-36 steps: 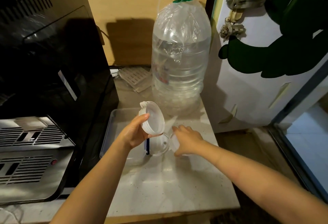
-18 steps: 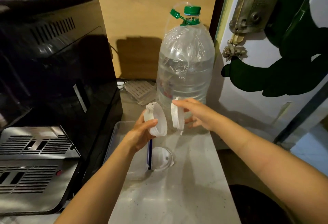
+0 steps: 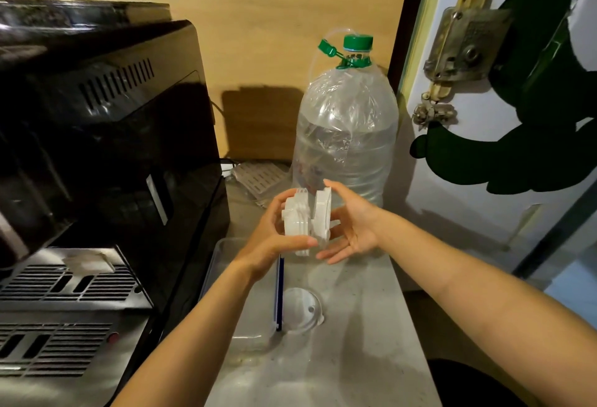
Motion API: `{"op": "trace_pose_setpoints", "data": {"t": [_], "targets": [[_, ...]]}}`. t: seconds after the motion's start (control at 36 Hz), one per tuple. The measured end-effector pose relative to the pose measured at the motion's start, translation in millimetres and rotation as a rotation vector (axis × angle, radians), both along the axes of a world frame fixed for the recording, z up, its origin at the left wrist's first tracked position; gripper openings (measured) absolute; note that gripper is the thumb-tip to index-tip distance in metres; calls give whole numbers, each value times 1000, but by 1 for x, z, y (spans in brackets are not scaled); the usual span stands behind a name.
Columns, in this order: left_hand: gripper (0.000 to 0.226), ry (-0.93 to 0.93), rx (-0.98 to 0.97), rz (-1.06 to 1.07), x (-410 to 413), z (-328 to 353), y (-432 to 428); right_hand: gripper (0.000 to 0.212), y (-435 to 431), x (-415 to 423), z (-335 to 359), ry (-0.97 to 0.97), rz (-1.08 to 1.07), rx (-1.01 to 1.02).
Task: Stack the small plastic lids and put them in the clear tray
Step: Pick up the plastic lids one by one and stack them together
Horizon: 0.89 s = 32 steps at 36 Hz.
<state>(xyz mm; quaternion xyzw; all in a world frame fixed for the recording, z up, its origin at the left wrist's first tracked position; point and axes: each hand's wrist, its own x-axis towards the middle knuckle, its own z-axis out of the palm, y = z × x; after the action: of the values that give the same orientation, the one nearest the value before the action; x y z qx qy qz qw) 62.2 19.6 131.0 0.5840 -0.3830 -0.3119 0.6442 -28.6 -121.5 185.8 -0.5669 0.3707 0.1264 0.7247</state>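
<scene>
A stack of white lids (image 3: 295, 224) is being gripped by the left hand (image 3: 274, 238); another lid (image 3: 323, 214) is being pinched in the right hand (image 3: 350, 224) fingers

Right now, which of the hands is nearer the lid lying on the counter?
Left. The left hand hovers above and just behind the loose lid, holding lids over the tray's edge; the right hand is farther back and to the right.

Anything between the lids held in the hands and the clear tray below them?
Nothing visible blocks the drop. The left hand holds the stacked lids, the right hand another lid, above the clear tray. One loose lid lies on the counter beside it.
</scene>
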Motion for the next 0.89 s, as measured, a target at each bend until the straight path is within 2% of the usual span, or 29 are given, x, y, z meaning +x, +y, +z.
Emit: {"op": "trace_pose_setpoints", "data": {"t": [0.08, 0.19, 0.47, 0.78, 0.89], "targets": [[81, -71, 11, 0, -1, 1, -3, 76, 1, 2, 0, 5, 29, -5], [84, -141, 12, 10, -3, 3, -6, 84, 2, 4, -2, 15, 62, -21], [86, -237, 8, 23, -3, 7, -13, 87, -3, 7, -3, 32, 123, -51], [90, -389, 55, 61, 1, 3, -20, 79, 0, 13, -1, 65, 120, -110], [84, -487, 62, 93, 0, 1, -21, 77, -2, 16, -5, 86, 143, -134]]}}
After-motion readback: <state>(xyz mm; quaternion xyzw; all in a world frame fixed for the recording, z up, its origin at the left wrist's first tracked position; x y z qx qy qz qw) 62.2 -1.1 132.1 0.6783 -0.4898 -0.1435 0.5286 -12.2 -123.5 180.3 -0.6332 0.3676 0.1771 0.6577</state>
